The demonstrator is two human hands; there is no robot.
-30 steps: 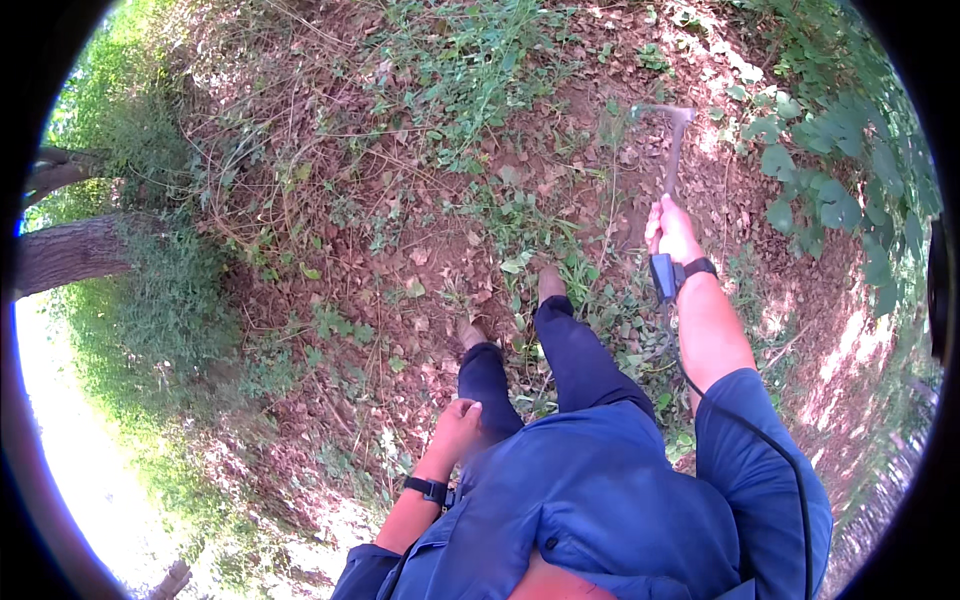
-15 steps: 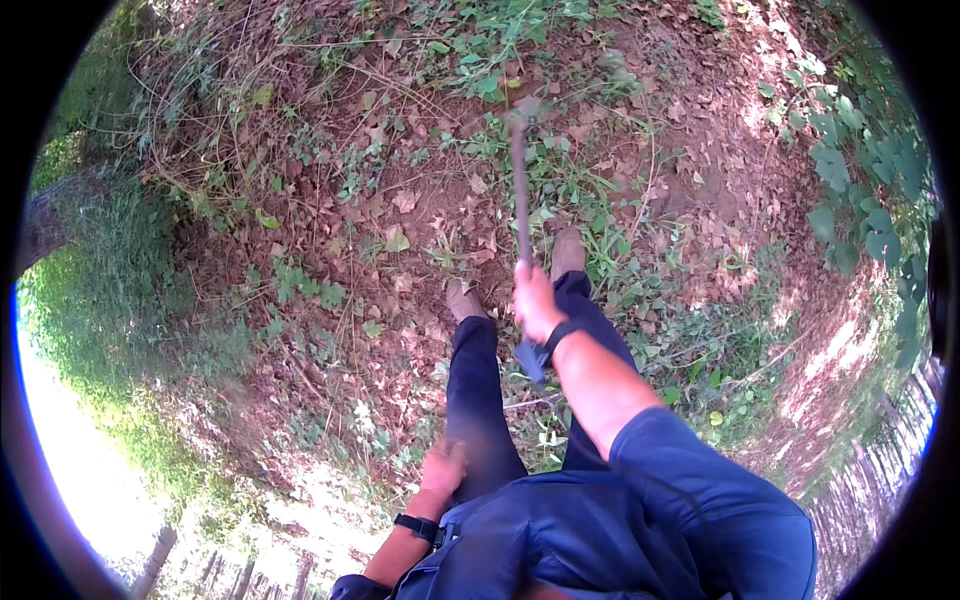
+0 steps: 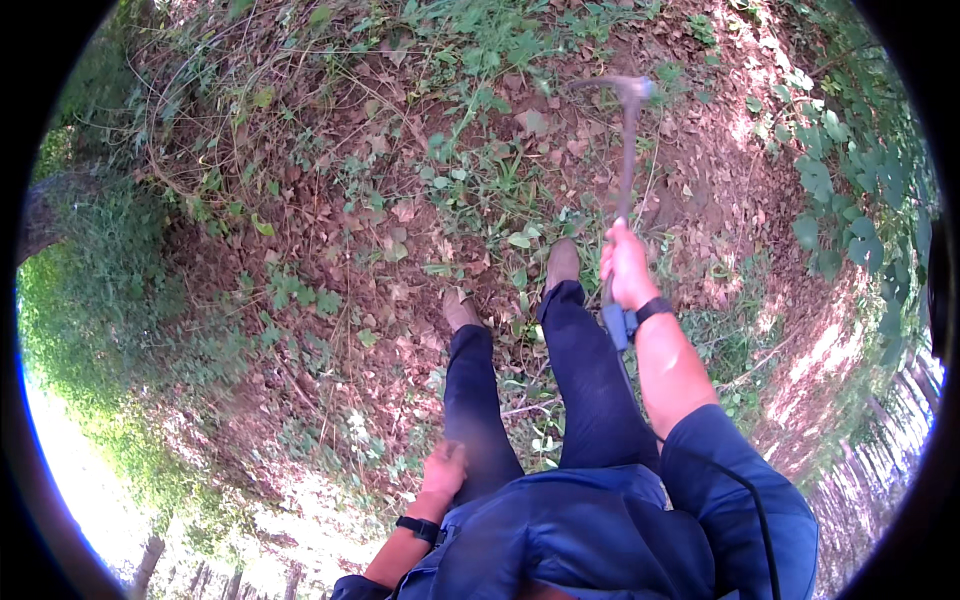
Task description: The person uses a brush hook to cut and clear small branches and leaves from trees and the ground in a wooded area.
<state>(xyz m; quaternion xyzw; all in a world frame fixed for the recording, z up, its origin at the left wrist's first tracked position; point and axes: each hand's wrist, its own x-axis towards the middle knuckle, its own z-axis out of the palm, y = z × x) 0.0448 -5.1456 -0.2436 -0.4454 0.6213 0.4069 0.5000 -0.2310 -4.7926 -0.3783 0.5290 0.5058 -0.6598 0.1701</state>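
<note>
My right hand (image 3: 628,268) is closed around the handle of a sickle-like hand tool (image 3: 628,150), held out ahead and to the right of my feet. Its straight greyish shaft points away from me. At the far end a thin, slightly curved head (image 3: 607,82) juts left, with a short pale knob on the right; motion blur hides its exact kind. A blue-grey piece (image 3: 616,325) shows below the hand near the wrist. My left hand (image 3: 445,467) rests loosely curled by my left thigh, its fingers partly hidden, with nothing visible in it.
Leaf litter (image 3: 400,210) and low green weeds (image 3: 500,180) cover the ground. My shoes (image 3: 563,263) stand among them. Leafy shrubs (image 3: 110,290) grow on the left, a broad-leaved vine (image 3: 860,200) on the right. A dark cable (image 3: 755,500) runs along my right sleeve.
My right hand has swung to the right with the tool, and slightly farther away from me. The tool's head has moved right as well. My left hand has stayed in place.
</note>
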